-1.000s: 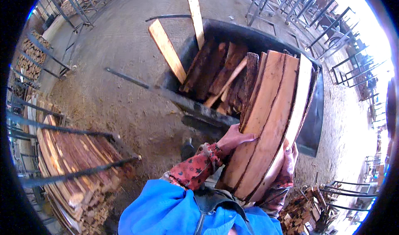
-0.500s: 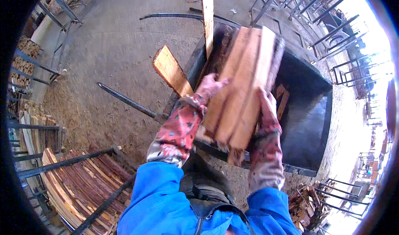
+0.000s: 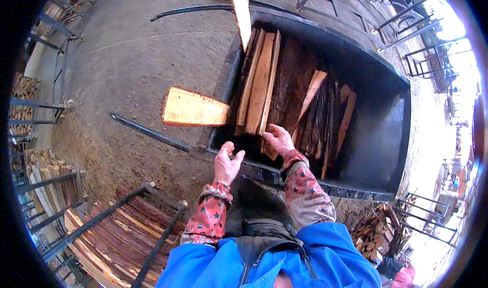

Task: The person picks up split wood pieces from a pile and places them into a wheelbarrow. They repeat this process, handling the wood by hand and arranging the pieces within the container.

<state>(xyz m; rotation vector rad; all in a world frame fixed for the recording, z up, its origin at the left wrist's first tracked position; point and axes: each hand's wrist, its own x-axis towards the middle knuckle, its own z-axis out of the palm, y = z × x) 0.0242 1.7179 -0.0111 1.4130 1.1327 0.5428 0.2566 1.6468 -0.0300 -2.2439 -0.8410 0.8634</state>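
Observation:
In front of me is a black metal bin [image 3: 382, 150] holding rough wooden boards with dark bark. A bundle of pale boards [image 3: 262, 84] lies lengthwise along its left side. My right hand [image 3: 278, 139] is at the near end of this bundle, fingers apart, gripping nothing; whether it touches the wood I cannot tell. Just outside the bin's near left corner, my left hand [image 3: 227, 162] is open and holds nothing, thumb apart from the loosely bent fingers. One short pale board [image 3: 195, 108] sticks out over the left rim. Another long board [image 3: 240, 10] juts up at the far left corner.
Black bars [image 3: 150, 133] reach out left from the bin. A rack of barky slabs [image 3: 119, 232] stands at the near left, and a pile of split wood [image 3: 373, 232] at the near right. Metal frames [image 3: 427, 69] line the right side. Something pink [image 3: 404, 277] shows at the lower right.
The bundle of boards has gone down into the left part of the bin, and both hands have let go and drawn back toward me. The short board at the left rim has swung lower.

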